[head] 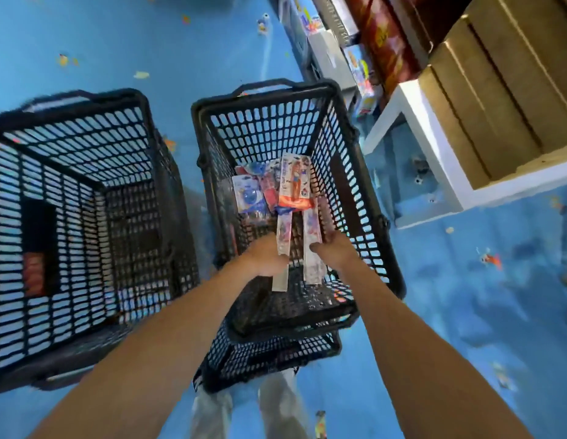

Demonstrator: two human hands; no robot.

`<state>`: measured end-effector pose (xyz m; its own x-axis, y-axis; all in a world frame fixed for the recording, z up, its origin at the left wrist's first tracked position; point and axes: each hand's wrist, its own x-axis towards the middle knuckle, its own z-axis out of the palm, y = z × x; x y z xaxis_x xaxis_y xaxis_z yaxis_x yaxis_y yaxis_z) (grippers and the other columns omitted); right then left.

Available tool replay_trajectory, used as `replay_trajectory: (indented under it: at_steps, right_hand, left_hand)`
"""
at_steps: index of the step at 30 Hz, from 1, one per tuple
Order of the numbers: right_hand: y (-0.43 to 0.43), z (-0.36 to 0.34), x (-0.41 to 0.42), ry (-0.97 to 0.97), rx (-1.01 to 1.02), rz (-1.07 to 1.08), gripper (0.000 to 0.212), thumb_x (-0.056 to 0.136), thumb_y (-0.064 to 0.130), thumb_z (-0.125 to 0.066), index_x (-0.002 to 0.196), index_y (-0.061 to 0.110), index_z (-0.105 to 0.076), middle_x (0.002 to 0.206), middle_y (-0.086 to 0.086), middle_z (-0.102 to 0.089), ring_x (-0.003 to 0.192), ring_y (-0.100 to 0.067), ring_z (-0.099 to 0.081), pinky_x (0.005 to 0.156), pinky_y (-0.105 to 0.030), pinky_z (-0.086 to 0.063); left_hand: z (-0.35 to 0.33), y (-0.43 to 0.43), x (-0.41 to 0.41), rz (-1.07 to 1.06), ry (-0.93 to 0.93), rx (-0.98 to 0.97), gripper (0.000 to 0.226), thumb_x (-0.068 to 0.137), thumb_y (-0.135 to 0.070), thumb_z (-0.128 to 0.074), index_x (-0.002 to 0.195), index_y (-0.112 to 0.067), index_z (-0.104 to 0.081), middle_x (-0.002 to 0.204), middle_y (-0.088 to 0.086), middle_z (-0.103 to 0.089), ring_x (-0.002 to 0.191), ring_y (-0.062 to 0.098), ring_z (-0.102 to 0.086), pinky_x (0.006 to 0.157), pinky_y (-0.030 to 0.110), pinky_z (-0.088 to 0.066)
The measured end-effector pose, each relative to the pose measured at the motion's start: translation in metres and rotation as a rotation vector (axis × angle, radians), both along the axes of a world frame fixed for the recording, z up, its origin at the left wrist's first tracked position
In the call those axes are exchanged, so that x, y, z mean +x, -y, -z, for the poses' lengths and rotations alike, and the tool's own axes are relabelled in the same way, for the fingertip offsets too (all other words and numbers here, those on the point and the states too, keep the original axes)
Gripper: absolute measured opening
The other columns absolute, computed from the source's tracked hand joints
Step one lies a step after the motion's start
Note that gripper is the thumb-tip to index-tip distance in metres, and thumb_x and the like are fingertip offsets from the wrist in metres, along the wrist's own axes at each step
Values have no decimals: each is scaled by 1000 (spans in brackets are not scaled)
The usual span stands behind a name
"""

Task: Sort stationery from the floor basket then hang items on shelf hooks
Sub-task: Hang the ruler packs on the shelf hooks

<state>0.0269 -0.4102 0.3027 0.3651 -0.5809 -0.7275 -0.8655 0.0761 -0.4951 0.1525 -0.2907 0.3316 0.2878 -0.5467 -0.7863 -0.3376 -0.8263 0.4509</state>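
Inside the black plastic mesh basket (pixel 266 131), a person's left hand (pixel 266 256) grips one long printed stationery strip (pixel 282 229) and the right hand (pixel 334 251) clasps a second strip (pixel 312 236). Colourful packets (pixel 269 188) lie nearer its far wall. Sorting appears under way, hanging yet to come.

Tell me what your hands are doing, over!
Left hand grips the left long pack, right hand grips the right long pack. Both low inside the black basket. Other packs piled beyond; nothing over the hands.
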Motion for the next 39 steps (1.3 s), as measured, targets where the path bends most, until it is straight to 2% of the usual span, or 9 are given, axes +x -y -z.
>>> replay_trajectory:
  at_steps: [1,4,8,12,16,19,25,32,39]
  right_hand:
    - [1,20,3,-36,22,-1,67,85,19,-71,146,8,-47,129,-12,-66,111,-30,-65,83,-28,-50]
    - [3,62,10,-153,-8,-75,71,79,30,-71,141,5,-47,131,-14,-62,120,-34,-62,96,-37,-52]
    - [3,93,15,-342,-192,-250,64,90,22,-68,141,1,-36,141,-22,-45,131,-39,-49,103,-42,-46]
    - [3,107,28,-431,-241,-248,86,92,25,-68,154,-4,-15,153,-25,-30,140,-41,-37,108,-44,-42]
    - [10,121,26,-463,-161,-267,60,91,26,-68,140,1,-44,140,-19,-50,128,-35,-54,96,-38,-50]
    - [10,124,20,-505,-115,-277,52,90,23,-65,137,7,-51,140,-18,-50,127,-35,-54,95,-39,-50]
    - [9,126,28,-480,-135,-263,47,91,26,-66,132,7,-52,133,-15,-59,121,-31,-60,89,-36,-52]
    - [16,130,37,-407,-75,-75,56,93,17,-64,138,3,-34,138,-17,-55,127,-33,-57,98,-39,-49]
    - [1,141,47,-414,-26,-112,74,90,33,-69,147,2,-33,150,-20,-36,138,-34,-40,109,-44,-44]
  left_hand:
    - [20,3,1,2,12,18,2,98,-11,-60,99,-10,-59,106,14,-60,106,32,-61,71,27,-36]
    - [84,9,1,-41,82,106,35,95,-20,-64,126,-5,-55,122,12,-60,117,31,-60,79,31,-46]
    - [138,23,-9,-51,173,173,32,94,-21,-67,119,-2,-65,125,14,-66,112,32,-66,76,32,-51]
    - [159,36,-22,-124,262,203,51,91,-16,-73,135,-1,-51,136,19,-54,123,35,-59,93,37,-53]
    - [173,37,-29,-181,306,194,59,89,-12,-75,137,-2,-43,136,22,-52,123,40,-57,99,44,-53]
    - [175,37,-33,-234,331,179,63,90,-11,-75,139,-3,-37,138,21,-51,124,40,-57,95,45,-53]
    - [177,42,-28,-282,368,207,60,91,-13,-74,137,-4,-37,140,22,-46,122,42,-57,90,46,-54]
    - [182,44,-28,-329,351,171,52,92,-8,-68,136,-5,-40,133,21,-52,118,39,-59,92,45,-54]
    - [190,39,-22,-333,262,82,24,93,-18,-61,116,-13,-64,118,13,-68,108,34,-65,86,37,-55]
